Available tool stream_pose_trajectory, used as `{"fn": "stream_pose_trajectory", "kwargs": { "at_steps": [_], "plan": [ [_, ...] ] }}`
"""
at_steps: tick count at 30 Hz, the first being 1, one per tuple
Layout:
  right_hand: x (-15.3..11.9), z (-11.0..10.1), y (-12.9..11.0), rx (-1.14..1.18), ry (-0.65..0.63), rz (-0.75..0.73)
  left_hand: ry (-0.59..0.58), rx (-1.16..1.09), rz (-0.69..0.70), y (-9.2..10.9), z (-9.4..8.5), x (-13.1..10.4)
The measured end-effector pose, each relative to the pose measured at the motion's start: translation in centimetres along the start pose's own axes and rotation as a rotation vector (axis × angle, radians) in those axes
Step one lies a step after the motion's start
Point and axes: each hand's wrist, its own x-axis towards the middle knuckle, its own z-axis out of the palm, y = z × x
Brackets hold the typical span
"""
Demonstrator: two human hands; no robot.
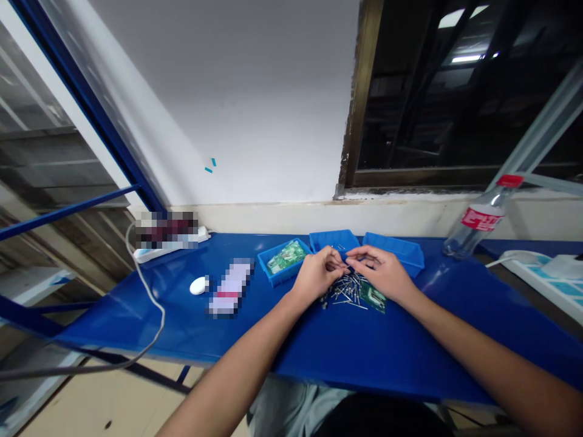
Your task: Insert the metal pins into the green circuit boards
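My left hand (pixel 321 272) and my right hand (pixel 380 272) meet over a pile of thin metal pins (pixel 348 290) on the blue table. The fingers of both hands are pinched around something too small to make out. A green circuit board (pixel 373 298) lies flat beside the pile, partly below my right hand. Behind my left hand, a blue tray (pixel 272 280) holds several green boards (pixel 286 256). A second blue tray (pixel 334 238) behind my hands has a few pins in it. The third blue tray (pixel 410 255) stands behind my right hand, its inside partly hidden.
A clear bottle with a red cap (pixel 480 218) stands at the back right, near a white power strip (pixel 542 279). On the left are a blurred flat object (pixel 232 288), a white oval object (pixel 198 286) and a cable (pixel 160 315) hanging over the table (pixel 182 328).
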Motion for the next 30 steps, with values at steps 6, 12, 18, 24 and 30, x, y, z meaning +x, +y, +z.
{"fn": "stream_pose_trajectory", "kwargs": {
  "at_steps": [6, 12, 18, 24, 30],
  "plan": [
    [0.0, -0.5, 0.5, -0.107, -0.061, -0.001, 0.057, 0.088, 0.026, 0.0, -0.5, 0.3],
    [0.1, -0.6, 0.8, -0.196, -0.103, 0.001, 0.052, -0.003, 0.026, -0.4, -0.6, 0.4],
    [-0.1, -0.7, 0.1, -0.395, -0.188, -0.14, -0.006, -0.147, -0.005, -0.3, -0.2, 0.3],
    [-0.6, -0.4, -0.7, -0.422, -0.135, -0.196, 0.022, 0.041, -0.046, 0.9, -0.8, 0.1],
    [-0.5, -0.4, -0.6, -0.441, 0.018, -0.235, -0.071, -0.028, -0.103, 1.1, -0.7, -0.2]
  ]
}}
